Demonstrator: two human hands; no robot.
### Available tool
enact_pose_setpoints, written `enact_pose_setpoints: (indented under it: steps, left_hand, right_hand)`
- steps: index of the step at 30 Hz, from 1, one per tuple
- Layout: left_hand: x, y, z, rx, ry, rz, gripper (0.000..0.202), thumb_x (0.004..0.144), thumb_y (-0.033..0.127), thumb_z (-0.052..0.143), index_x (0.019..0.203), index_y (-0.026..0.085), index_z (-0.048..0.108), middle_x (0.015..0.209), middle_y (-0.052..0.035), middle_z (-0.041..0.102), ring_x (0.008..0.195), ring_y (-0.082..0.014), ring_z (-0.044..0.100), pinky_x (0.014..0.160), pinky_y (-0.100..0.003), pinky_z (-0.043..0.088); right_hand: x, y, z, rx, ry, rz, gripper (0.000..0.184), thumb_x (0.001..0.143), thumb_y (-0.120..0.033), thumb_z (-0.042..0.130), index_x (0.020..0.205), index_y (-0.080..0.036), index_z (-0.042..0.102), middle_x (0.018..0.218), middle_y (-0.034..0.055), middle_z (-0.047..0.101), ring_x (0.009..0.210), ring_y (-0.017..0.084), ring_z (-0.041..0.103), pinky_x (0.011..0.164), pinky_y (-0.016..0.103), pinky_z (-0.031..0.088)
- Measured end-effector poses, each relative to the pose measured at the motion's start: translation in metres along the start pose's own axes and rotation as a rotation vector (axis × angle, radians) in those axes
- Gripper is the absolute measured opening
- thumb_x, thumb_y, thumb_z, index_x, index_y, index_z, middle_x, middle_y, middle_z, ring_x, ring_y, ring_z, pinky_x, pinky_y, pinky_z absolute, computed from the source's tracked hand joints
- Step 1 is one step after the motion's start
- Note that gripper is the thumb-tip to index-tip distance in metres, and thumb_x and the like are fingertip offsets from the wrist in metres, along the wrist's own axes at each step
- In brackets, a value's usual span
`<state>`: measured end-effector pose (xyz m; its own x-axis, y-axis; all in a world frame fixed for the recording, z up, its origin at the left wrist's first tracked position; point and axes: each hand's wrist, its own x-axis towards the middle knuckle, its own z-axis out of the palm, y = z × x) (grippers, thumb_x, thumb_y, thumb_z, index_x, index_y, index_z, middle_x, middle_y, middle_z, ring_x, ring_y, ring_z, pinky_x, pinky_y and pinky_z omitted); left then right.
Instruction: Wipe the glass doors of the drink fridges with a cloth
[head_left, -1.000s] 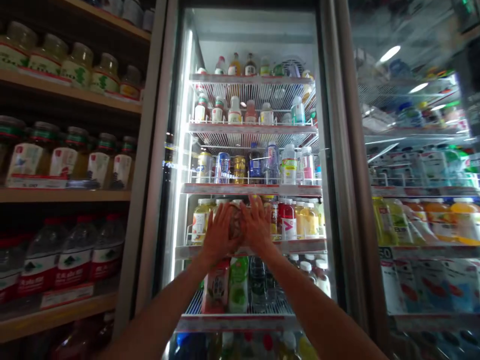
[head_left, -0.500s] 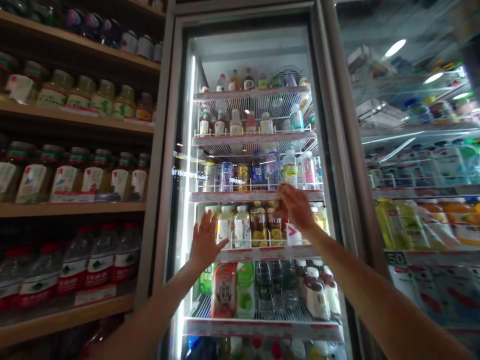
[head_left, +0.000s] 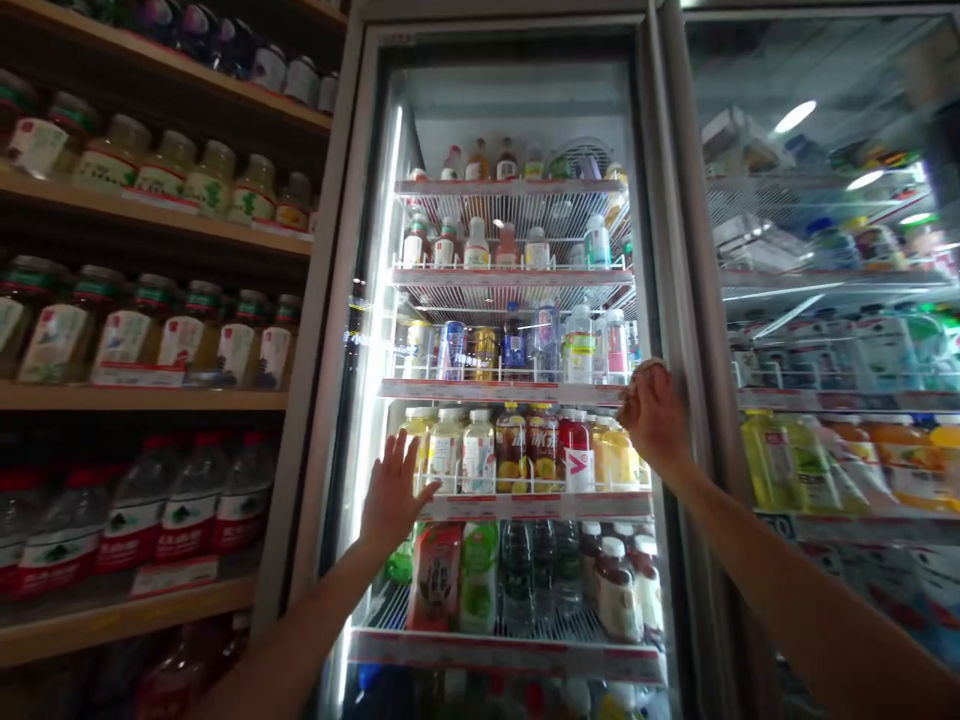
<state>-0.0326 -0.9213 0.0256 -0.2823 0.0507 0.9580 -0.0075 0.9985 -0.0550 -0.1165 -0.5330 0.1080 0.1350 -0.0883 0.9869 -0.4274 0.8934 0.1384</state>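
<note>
In the head view, a closed glass door (head_left: 510, 105) covers a lit drinks fridge. My left hand (head_left: 391, 495) lies open against the lower left part of the glass, fingers spread and pointing up. Over at the door's right side, my right hand (head_left: 660, 425) is closed around a crumpled, light brownish cloth (head_left: 646, 370), pressed to the glass near the frame. Little of the cloth shows past the fingers. Behind the glass stand rows of bottles, among them a red bottle (head_left: 576, 450) and yellow bottles (head_left: 616, 455).
To the left, wooden shelves (head_left: 150, 398) carry jars and red-capped water bottles (head_left: 187, 510). A metal door frame (head_left: 686, 300) separates this door from a second glass-fronted fridge (head_left: 847, 400) on the right, filled with bottles and cartons.
My right hand has moved right with the cloth, from over the red bottle to the door's right edge. My left hand stays spread on the glass. The view has shifted slightly.
</note>
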Motion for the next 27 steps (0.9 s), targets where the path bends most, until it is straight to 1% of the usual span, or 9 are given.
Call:
enact_pose_setpoints:
  steps: [2, 6, 8, 12, 13, 17, 19, 23, 27]
  left_hand:
    - [-0.007, 0.001, 0.001, 0.005, -0.002, 0.011, 0.072, 0.084, 0.049, 0.043, 0.142, 0.019, 0.013, 0.148, -0.0150, 0.019, 0.138, -0.0276, 0.012, 0.106, -0.050, 0.027]
    - [-0.020, 0.003, 0.002, 0.028, -0.019, 0.018, 0.072, 0.085, 0.048, 0.043, 0.143, 0.019, 0.011, 0.148, -0.0144, 0.021, 0.137, -0.0271, 0.012, 0.106, -0.050, 0.028]
    - [-0.024, 0.002, 0.002, 0.039, -0.020, 0.021, 0.073, 0.085, 0.048, 0.043, 0.143, 0.019, 0.011, 0.148, -0.0143, 0.021, 0.137, -0.0271, 0.012, 0.106, -0.050, 0.028]
    - [-0.032, -0.001, -0.001, 0.041, -0.048, 0.045, 0.072, 0.084, 0.047, 0.045, 0.142, 0.018, 0.015, 0.148, -0.0145, 0.021, 0.137, -0.0272, 0.014, 0.106, -0.048, 0.030]
    - [-0.035, -0.003, -0.002, 0.041, -0.059, 0.054, 0.071, 0.084, 0.046, 0.046, 0.142, 0.018, 0.015, 0.147, -0.0143, 0.021, 0.137, -0.0271, 0.015, 0.106, -0.047, 0.030]
    - [-0.047, -0.013, -0.008, 0.045, -0.129, 0.119, 0.067, 0.084, 0.042, 0.047, 0.141, 0.020, 0.019, 0.147, -0.0120, 0.024, 0.137, -0.0252, 0.017, 0.106, -0.046, 0.030]
    - [-0.052, -0.020, -0.012, 0.062, -0.141, 0.105, 0.063, 0.084, 0.039, 0.047, 0.140, 0.020, 0.023, 0.147, -0.0120, 0.025, 0.136, -0.0248, 0.020, 0.106, -0.046, 0.030]
    - [-0.059, -0.037, -0.018, 0.098, -0.118, -0.001, 0.061, 0.083, 0.032, 0.047, 0.138, 0.018, 0.025, 0.145, -0.0149, 0.028, 0.134, -0.0260, 0.025, 0.104, -0.050, 0.031]
    - [-0.063, -0.067, -0.026, 0.106, -0.157, 0.039, 0.059, 0.079, 0.021, 0.047, 0.135, 0.018, 0.030, 0.143, -0.0131, 0.034, 0.133, -0.0243, 0.030, 0.104, -0.048, 0.031]
  right_hand:
    - [-0.016, -0.018, 0.003, 0.048, -0.030, -0.078, 0.052, 0.089, -0.023, 0.034, 0.139, -0.012, 0.028, 0.145, 0.0157, 0.027, 0.136, 0.030, 0.017, 0.104, 0.053, 0.032]
    - [-0.058, -0.056, 0.007, 0.180, -0.306, -0.585, 0.054, 0.087, -0.016, 0.038, 0.139, -0.025, 0.029, 0.142, 0.0037, 0.037, 0.136, 0.021, 0.023, 0.104, 0.041, 0.037]
    - [-0.043, -0.063, 0.011, 0.147, -0.292, -0.520, 0.052, 0.086, -0.014, 0.038, 0.137, -0.024, 0.033, 0.142, 0.0040, 0.037, 0.136, 0.022, 0.023, 0.105, 0.044, 0.035]
    - [0.002, -0.088, 0.025, 0.078, -0.032, -0.038, 0.048, 0.087, -0.020, 0.039, 0.134, -0.012, 0.038, 0.145, 0.0141, 0.029, 0.137, 0.029, 0.017, 0.105, 0.053, 0.030]
    - [0.000, -0.100, 0.029, 0.111, -0.035, -0.086, 0.047, 0.087, -0.020, 0.039, 0.133, -0.011, 0.039, 0.144, 0.0143, 0.031, 0.137, 0.028, 0.016, 0.105, 0.051, 0.031]
    - [-0.027, -0.144, 0.037, 0.306, -0.243, -0.694, 0.048, 0.087, -0.014, 0.038, 0.134, -0.022, 0.038, 0.138, 0.0042, 0.043, 0.135, 0.016, 0.026, 0.106, 0.038, 0.034]
    - [-0.018, -0.150, 0.040, 0.298, -0.264, -0.647, 0.050, 0.086, -0.013, 0.038, 0.134, -0.024, 0.038, 0.139, 0.0032, 0.041, 0.134, 0.017, 0.026, 0.108, 0.042, 0.031]
    - [0.017, -0.168, 0.053, 0.211, -0.121, -0.148, 0.049, 0.086, -0.016, 0.038, 0.135, -0.017, 0.038, 0.144, 0.0109, 0.031, 0.138, 0.027, 0.014, 0.106, 0.055, 0.026]
    - [-0.003, -0.225, 0.067, 0.388, -0.195, -0.512, 0.056, 0.085, -0.009, 0.034, 0.139, -0.021, 0.029, 0.144, 0.0059, 0.034, 0.137, 0.018, 0.019, 0.106, 0.041, 0.034]
